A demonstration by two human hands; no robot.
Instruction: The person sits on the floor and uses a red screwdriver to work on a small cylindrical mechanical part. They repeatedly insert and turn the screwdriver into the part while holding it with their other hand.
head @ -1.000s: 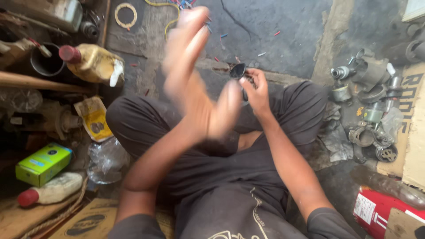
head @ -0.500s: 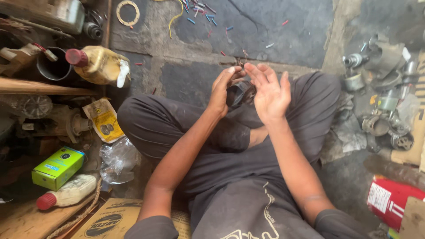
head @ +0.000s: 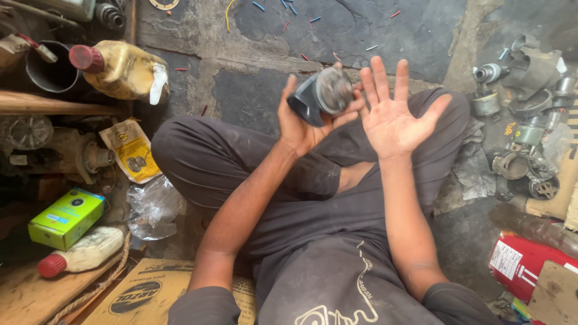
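Right hand (head: 394, 117) opened off part (head: 321, 96) | left hand (head: 304, 123) holds | yellow bottle (head: 120, 69) capped

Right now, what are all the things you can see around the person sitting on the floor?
Dark round part: one, black and grey, held up in the left hand.
Oil bottle: one, yellowish with red cap, lying upper left.
White bottle: one, red cap, lower left.
Green box: one, left side.
Clear plastic bag: one, beside the left knee.
Yellow packet: one, left.
Metal parts: a heap, grey, right side.
Red can: one, lower right.
Wire bits: several, red and blue, top.
Cardboard: one, brown, bottom.
Left hand: fingers around the part.
Right hand: open, holding nothing.
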